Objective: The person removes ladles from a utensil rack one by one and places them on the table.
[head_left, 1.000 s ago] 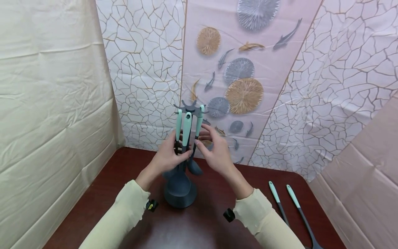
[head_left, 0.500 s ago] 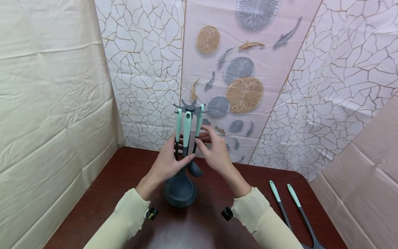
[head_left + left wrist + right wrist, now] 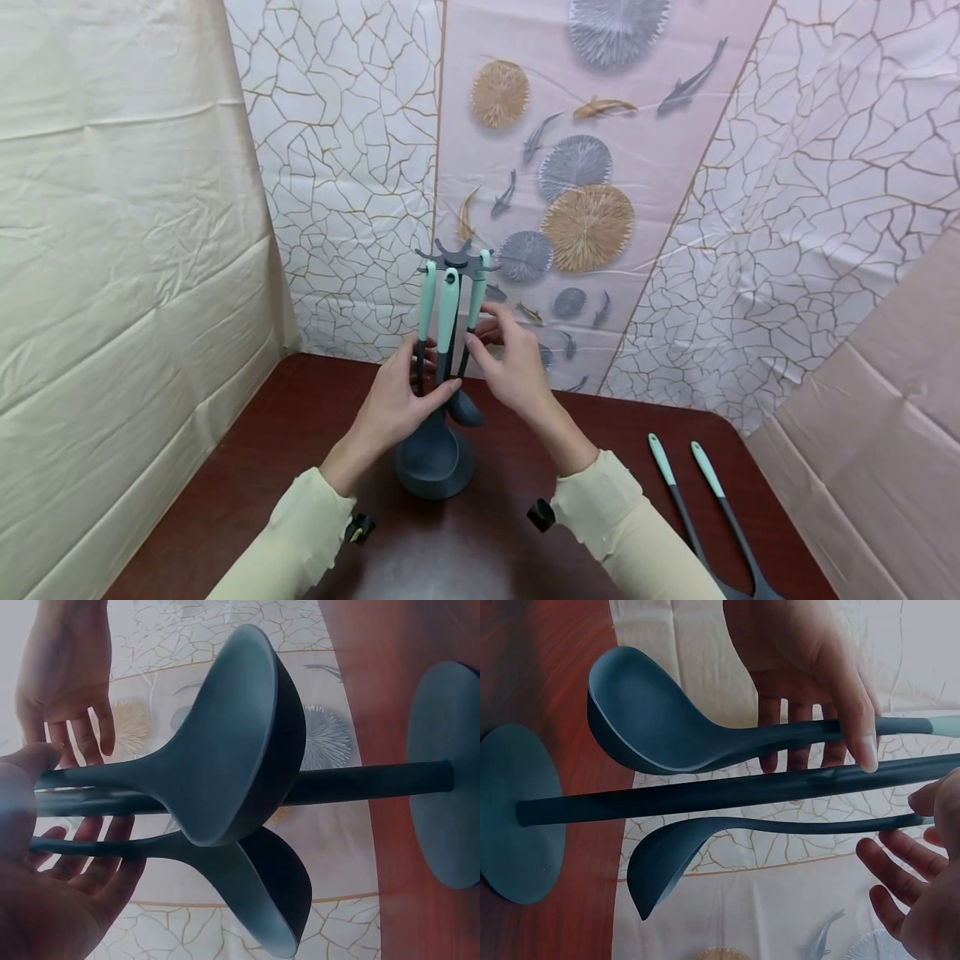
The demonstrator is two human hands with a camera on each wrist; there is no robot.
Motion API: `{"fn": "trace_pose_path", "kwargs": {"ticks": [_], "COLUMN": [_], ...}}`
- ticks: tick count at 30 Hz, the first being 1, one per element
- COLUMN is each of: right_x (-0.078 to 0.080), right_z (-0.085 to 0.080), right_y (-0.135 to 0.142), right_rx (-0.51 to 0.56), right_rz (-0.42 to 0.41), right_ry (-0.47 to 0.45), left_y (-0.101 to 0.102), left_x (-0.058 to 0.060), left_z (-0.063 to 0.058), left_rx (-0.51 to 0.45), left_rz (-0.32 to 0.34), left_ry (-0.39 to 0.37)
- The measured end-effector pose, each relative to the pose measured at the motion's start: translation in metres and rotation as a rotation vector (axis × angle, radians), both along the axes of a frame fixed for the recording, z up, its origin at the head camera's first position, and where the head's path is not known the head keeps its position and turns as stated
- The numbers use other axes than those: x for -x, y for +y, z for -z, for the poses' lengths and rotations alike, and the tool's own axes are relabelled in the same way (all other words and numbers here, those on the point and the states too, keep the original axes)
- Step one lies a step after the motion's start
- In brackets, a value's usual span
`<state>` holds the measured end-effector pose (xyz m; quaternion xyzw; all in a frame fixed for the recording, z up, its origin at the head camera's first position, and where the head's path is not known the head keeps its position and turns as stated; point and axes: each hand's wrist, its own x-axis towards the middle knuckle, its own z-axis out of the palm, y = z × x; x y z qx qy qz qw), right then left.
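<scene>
A dark utensil stand [image 3: 457, 261] with a hooked top stands upright on the table; ladles with mint handles hang from it. My left hand [image 3: 386, 400] is around the front ladle [image 3: 447, 312], its thumb across the dark shaft and fingers behind. Left of it hangs another utensil [image 3: 427, 304], whose bowl appears as a second ladle [image 3: 262, 892] in the left wrist view, near those fingers. My right hand [image 3: 517, 362] pinches the right ladle [image 3: 467, 408] just below its mint grip. The right wrist view shows this pinch on the thin shaft [image 3: 810, 825].
Two more utensils with mint handles, one [image 3: 662, 458] beside the other [image 3: 707, 471], lie at the right of the dark red table [image 3: 247, 492]; their lower ends are partly cut off. Patterned cloth [image 3: 352, 167] hangs behind, with plain cloth [image 3: 150, 292] at the left.
My left hand has slid slightly down and left along the ladle shafts, and the front ladle's bowl has shifted a little. The right hand keeps its place at the right ladle.
</scene>
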<state>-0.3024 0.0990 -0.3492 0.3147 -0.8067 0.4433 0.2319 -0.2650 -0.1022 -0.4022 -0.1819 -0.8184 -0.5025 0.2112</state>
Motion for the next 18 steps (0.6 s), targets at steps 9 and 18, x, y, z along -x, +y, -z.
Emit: {"fn": "trace_pose_path", "kwargs": {"ticks": [9, 18], "right_x": [0.0022, 0.0023], "right_z": [0.0045, 0.0077], "right_y": [-0.0021, -0.0033], "right_rx": [-0.005, -0.010], "right_rz": [0.014, 0.005], "right_ry": [-0.018, -0.045], "left_y": [0.0014, 0.0027], "left_x": [0.0018, 0.0016], "left_z": [0.0012, 0.0011], "left_rx": [-0.021, -0.011], "left_rz": [-0.007, -0.022], "left_ry": [0.000, 0.030]}}
